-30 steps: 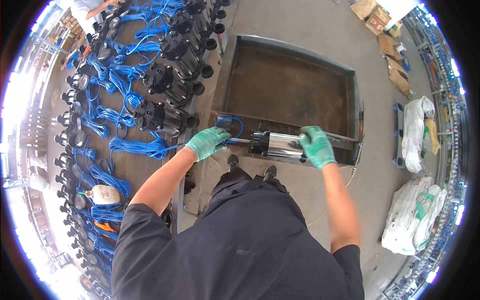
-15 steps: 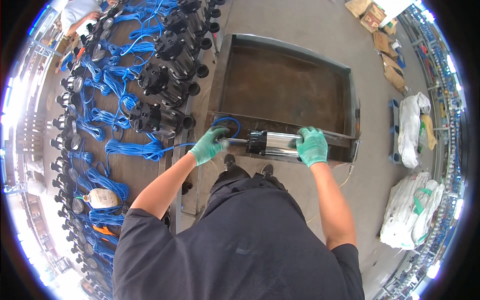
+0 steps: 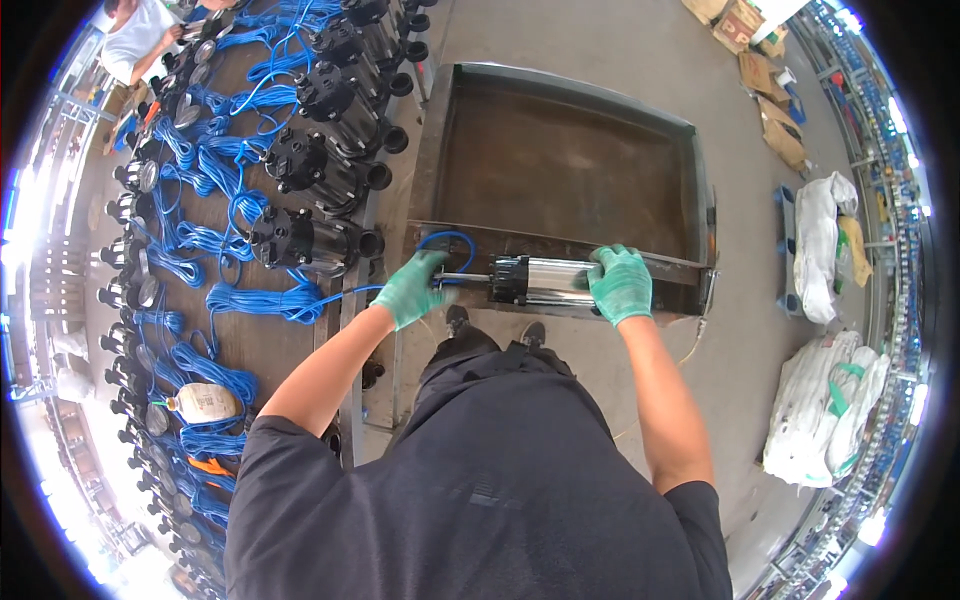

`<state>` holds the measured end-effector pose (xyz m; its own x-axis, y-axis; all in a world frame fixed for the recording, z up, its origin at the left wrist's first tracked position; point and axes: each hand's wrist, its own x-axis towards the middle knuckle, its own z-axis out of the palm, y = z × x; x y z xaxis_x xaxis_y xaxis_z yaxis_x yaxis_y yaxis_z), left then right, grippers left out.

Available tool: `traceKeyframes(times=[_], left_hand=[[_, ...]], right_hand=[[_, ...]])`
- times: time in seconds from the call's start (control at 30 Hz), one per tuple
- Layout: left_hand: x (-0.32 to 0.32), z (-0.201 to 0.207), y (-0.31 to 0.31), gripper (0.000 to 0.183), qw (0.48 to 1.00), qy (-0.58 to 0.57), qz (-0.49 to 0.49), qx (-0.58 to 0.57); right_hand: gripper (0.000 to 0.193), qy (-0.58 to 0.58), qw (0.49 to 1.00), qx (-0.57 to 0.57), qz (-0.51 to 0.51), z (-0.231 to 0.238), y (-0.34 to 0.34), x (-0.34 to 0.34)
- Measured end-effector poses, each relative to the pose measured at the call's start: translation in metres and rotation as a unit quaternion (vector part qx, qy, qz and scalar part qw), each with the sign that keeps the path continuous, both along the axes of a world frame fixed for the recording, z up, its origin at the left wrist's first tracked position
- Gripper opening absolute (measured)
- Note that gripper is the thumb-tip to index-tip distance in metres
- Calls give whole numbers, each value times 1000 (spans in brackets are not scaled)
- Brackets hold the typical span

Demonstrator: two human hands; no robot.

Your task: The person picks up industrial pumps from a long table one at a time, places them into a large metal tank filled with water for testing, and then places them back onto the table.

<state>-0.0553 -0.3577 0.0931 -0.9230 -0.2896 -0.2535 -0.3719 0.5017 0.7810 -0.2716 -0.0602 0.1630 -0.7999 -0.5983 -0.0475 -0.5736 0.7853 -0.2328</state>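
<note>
A silver, cylindrical pump motor with a black end lies across the front ledge of the metal tray. My right hand, in a green glove, is closed around its right end. From the black end a thin metal shaft runs left to my left hand, also green-gloved. The left fingers are closed about the shaft's end, where a small dark part shows. Beside that hand a blue cable loops over the ledge and leads left towards the bench.
The deep brown metal tray stands ahead on legs. On the left bench are black-and-steel pumps, bundled blue cables and a cream bottle. White sacks and cardboard lie right. Another person works far left.
The whole view has shifted slightly. Both hands stay at the two ends of the motor and shaft, with the left hand moved only a little. The person at far left shows more.
</note>
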Motion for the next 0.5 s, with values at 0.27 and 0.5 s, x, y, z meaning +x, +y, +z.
traceKeyframes(times=[0.27,0.5], left_hand=[[6,-10,-17,32,988,-21,-27,153],[-17,2,10,41,909,-158,226,312]], right_hand=[[23,2,1000,10,7,0,-1,0],[23,5,1000,1,1,-2,3,0]])
